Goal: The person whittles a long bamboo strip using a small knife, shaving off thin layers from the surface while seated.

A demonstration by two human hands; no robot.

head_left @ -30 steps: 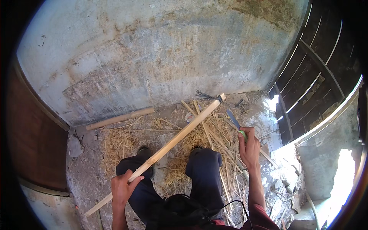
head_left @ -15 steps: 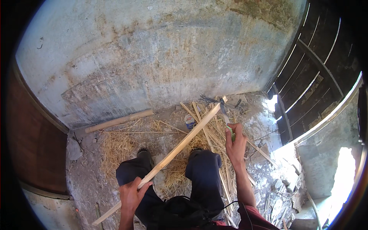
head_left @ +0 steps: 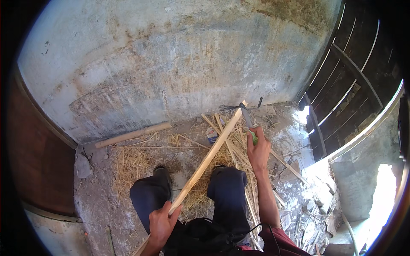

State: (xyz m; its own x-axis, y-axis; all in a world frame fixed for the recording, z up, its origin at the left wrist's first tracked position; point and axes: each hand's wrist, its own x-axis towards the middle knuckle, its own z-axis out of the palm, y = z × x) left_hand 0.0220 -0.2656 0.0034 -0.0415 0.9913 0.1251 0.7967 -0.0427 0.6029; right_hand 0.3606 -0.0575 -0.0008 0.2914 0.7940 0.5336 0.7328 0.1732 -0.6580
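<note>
The pale wooden strip slants up from the lower left, passing between the legs as seen from above, its far end raised toward the stained wall; a forward thrust might jam that end there, though the gap cannot be judged. The floor, littered with straw, could give poor footing if loose stalks slid. The legs flank the strip, so a stroke that broke free toward the body could cut a knee. The strip appears gripped only low down, so pressure near its far end could make it swing or twist. The hands are well apart: the left hand is clamped round the strip, the right hand wrapped round the green handle of a knife. Its blade lies against or just beside the strip, and a shallow angle could let it skid. Smallest, the dark tie crossing near the tip could snag the edge.
</note>
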